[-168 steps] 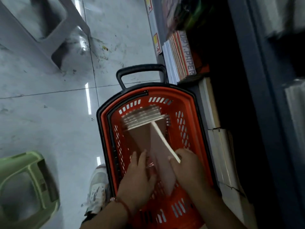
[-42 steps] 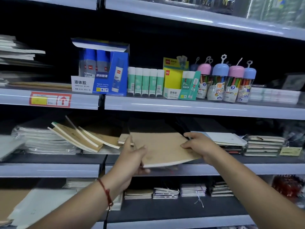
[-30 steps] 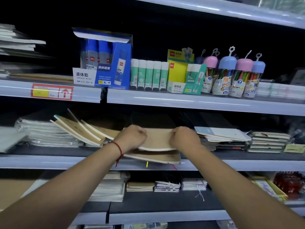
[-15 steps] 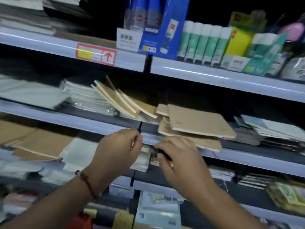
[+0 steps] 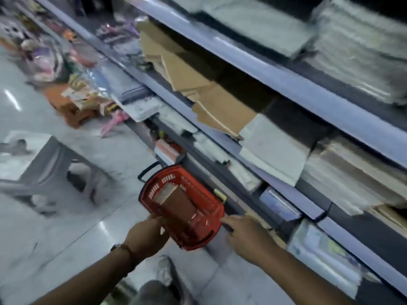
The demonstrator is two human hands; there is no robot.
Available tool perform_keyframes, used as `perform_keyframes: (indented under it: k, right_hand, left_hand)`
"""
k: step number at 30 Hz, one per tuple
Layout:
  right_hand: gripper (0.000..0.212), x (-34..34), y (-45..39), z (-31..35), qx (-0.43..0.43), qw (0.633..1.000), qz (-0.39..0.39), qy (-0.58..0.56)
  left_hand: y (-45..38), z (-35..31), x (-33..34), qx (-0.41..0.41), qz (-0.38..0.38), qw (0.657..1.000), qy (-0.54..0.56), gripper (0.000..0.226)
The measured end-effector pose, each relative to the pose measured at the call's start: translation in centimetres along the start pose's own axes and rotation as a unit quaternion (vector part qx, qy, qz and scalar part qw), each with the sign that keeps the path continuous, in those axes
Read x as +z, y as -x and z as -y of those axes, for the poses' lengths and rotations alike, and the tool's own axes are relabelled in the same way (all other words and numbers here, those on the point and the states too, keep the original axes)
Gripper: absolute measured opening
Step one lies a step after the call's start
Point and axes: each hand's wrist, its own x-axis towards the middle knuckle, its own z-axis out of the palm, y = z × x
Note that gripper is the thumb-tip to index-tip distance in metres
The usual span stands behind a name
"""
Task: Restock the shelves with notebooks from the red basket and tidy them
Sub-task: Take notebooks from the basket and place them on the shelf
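I'm looking down past the shelf fronts at the red basket (image 5: 187, 208) standing on the floor hard against the foot of the shelves (image 5: 293, 84), black handle toward the far end. Brown notebooks (image 5: 176, 200) lie stacked inside it, toward the handle end, with some bare red mesh on my side. My left hand (image 5: 146, 236) hangs over the near left corner of the basket and my right hand (image 5: 244, 236) over its near right corner; both are empty with fingers loosely extended, though the frame is smeared enough that I can't tell whether either touches the rim. Higher up, more brown notebooks (image 5: 222, 111) already lie fanned and crooked along the front edge of a shelf, so tidying is not done. I'd judge these notebooks light, thin and slightly floppy, with smooth card covers that slide on one another. Best to take a small stack by its two long edges, thumbs on top and fingers underneath, squeezing lightly so nothing fans out.
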Motion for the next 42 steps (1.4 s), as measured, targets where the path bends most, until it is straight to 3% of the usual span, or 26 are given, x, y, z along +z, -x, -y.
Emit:
perform_keyframes:
  k: [5, 13, 25, 30, 36, 39, 42]
  right_hand:
    - [0.038, 4.1, -8.3, 1.8, 0.038, 0.994, 0.098, 0.03]
    - [0.023, 9.8, -21.5, 1.1, 0.092, 0.97, 0.2, 0.1]
    - [0.034, 25.7, -47.6, -5.4, 0.013, 0.966, 0.209, 0.151]
    - [0.046, 32.2, -56.7, -8.9, 0.0, 0.957, 0.196, 0.213]
    - [0.074, 36.5, -63.0, -12.0, -0.028, 0.959, 0.175, 0.22]
    - [0.071, 37.5, -63.8, -13.0, -0.054, 0.959, 0.174, 0.217]
    - [0.054, 37.6, -63.7, -13.4, -0.074, 0.971, 0.115, 0.198]
  left_hand:
    - [-2.6, 8.0, 1.7, -0.114, 0.084, 0.99, 0.006, 0.05]
    - [-10.5, 15.5, 4.7, -0.202, 0.16, 0.965, 0.053, 0.048]
    - [-33.7, 19.7, 18.2, -0.194, 0.108, 0.963, 0.155, 0.018]
    - [-41.7, 21.2, 23.6, -0.159, 0.107, 0.979, 0.063, 0.035]
    - [-46.5, 21.3, 29.9, -0.202, 0.125, 0.969, 0.061, 0.04]
    - [-46.6, 20.3, 31.7, -0.217, 0.117, 0.967, 0.068, 0.047]
    - [-46.1, 19.8, 32.7, -0.217, 0.087, 0.97, 0.074, 0.046]
